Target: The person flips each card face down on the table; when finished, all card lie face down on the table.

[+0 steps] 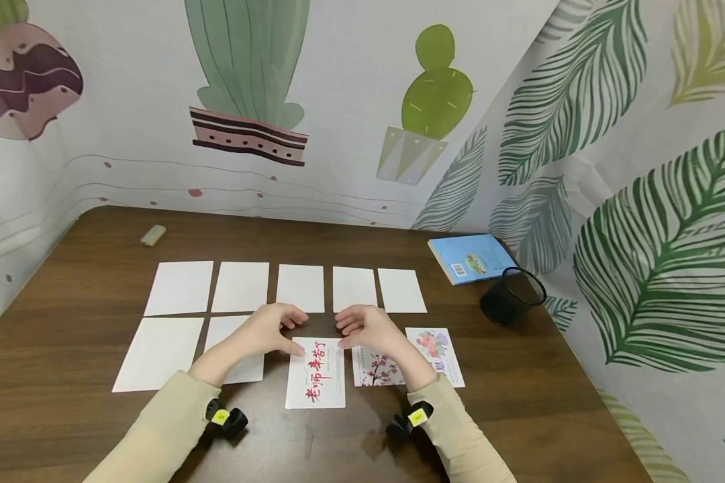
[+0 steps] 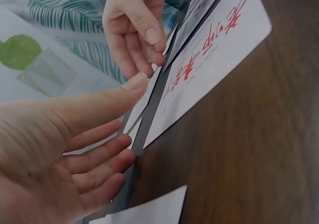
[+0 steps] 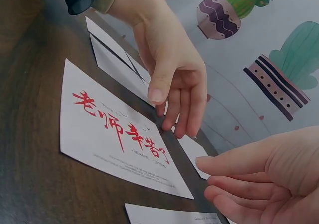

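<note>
Nearest to the camera, two sleeves lead to the left hand (image 1: 272, 327) and the right hand (image 1: 368, 329), both hovering just above the far edge of the card with red writing (image 1: 316, 373), which lies face up on the table (image 1: 66, 322) in the middle of the near row. The fingers of both hands are loosely spread and hold nothing. I think a careless touch can push this card against the flower card (image 1: 377, 367) just beside it on the right, or disturb the blank cards (image 1: 300, 287) of the far row, because everything lies very close together.
</note>
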### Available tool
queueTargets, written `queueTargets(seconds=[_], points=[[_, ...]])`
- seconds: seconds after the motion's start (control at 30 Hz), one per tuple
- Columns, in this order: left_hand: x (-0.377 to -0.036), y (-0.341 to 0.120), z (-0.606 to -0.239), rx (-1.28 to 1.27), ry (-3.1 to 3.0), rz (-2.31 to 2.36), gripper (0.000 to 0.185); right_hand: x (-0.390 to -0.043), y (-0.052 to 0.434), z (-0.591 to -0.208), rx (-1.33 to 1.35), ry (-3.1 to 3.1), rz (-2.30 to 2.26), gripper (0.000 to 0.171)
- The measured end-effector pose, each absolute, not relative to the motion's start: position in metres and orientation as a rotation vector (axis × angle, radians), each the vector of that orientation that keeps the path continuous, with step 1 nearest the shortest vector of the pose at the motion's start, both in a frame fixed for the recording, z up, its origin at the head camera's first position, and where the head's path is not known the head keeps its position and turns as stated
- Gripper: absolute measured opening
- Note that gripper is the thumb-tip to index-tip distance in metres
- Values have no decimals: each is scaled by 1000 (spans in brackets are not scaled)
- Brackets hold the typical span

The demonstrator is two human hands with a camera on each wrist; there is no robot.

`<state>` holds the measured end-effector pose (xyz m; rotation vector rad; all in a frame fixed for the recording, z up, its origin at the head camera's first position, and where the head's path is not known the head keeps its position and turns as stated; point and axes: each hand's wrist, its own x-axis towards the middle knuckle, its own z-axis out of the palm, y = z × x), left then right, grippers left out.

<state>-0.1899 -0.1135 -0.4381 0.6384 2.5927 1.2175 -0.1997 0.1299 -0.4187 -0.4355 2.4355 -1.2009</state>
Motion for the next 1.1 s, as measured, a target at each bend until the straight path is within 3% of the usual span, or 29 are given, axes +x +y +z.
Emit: queueTargets(seconds=[0.6,1.1], points=[[-166,-86,-425,692,2685,733,102,-196,129,-424,-492,2463,-1146,44],[-171,-79,-427,713,2700,668,95,-200,128,-428,-494,2447,-1162,43]])
